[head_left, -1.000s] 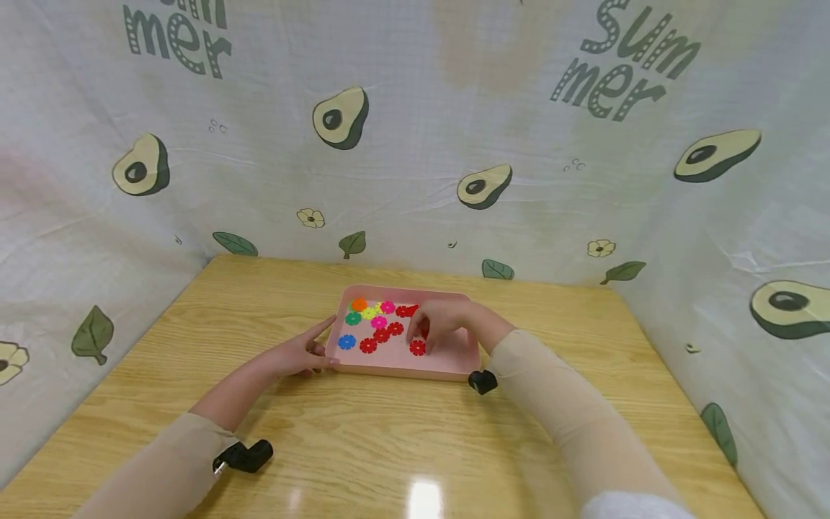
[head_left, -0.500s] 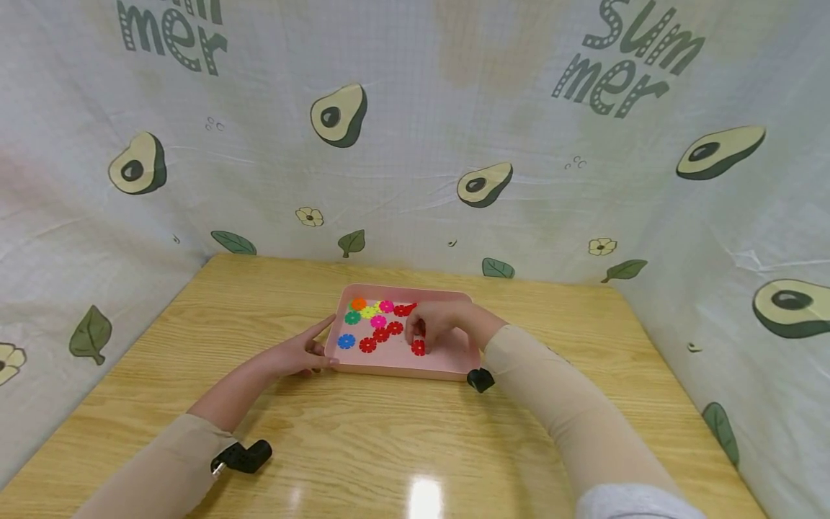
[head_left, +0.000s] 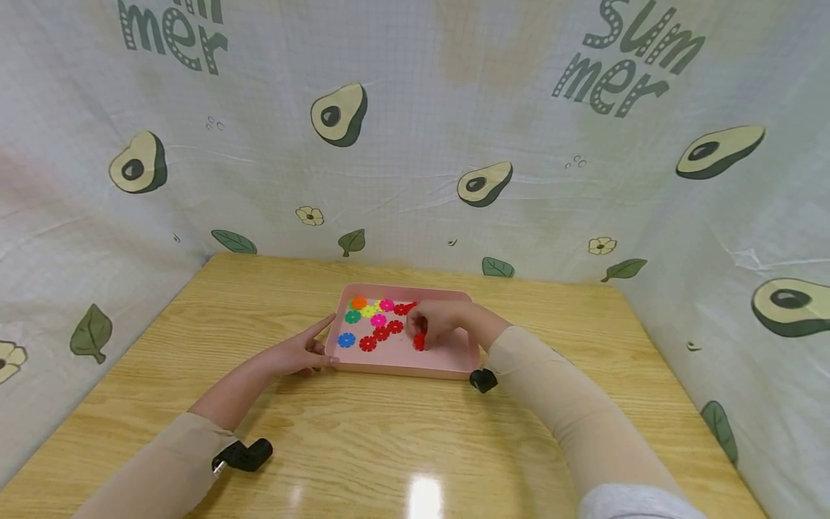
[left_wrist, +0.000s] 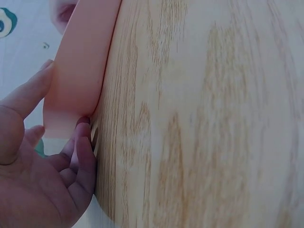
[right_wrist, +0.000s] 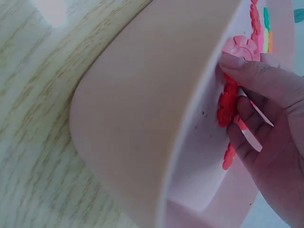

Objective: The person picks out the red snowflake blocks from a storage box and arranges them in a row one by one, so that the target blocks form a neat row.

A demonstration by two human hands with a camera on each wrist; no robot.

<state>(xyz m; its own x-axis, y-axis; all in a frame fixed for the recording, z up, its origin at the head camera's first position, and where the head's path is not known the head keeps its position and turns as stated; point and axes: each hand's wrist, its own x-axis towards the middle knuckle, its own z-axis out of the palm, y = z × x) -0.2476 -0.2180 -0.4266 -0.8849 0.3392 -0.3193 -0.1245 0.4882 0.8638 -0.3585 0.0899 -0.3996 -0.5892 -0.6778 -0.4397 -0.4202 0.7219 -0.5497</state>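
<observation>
A pink tray [head_left: 402, 370] holds several notched plastic discs shaped like flowers. My right hand [head_left: 437, 321] reaches into its right half and pinches a red flower disc [right_wrist: 244, 45] between thumb and finger. Another red disc [right_wrist: 228, 105] stands edge-on beside the curled lower fingers in the right wrist view. Red discs [head_left: 381, 334] lie in a row left of the hand. At the tray's left end my left hand [head_left: 301, 355] touches the outer wall, thumb on the front corner and index finger along the side. Its lower fingers bend near the tray's base [left_wrist: 78, 90].
Orange [head_left: 359, 303], green [head_left: 352, 317], yellow [head_left: 369, 311], pink [head_left: 379, 321] and blue [head_left: 346, 340] discs lie in the tray's left half. The wooden table [head_left: 363, 440] meets a printed cloth [head_left: 402, 144] behind and at both sides.
The red disc under my right fingertips showed its round face before; now it looks smaller, tipped up and slightly higher. My left hand and the tray stay in place.
</observation>
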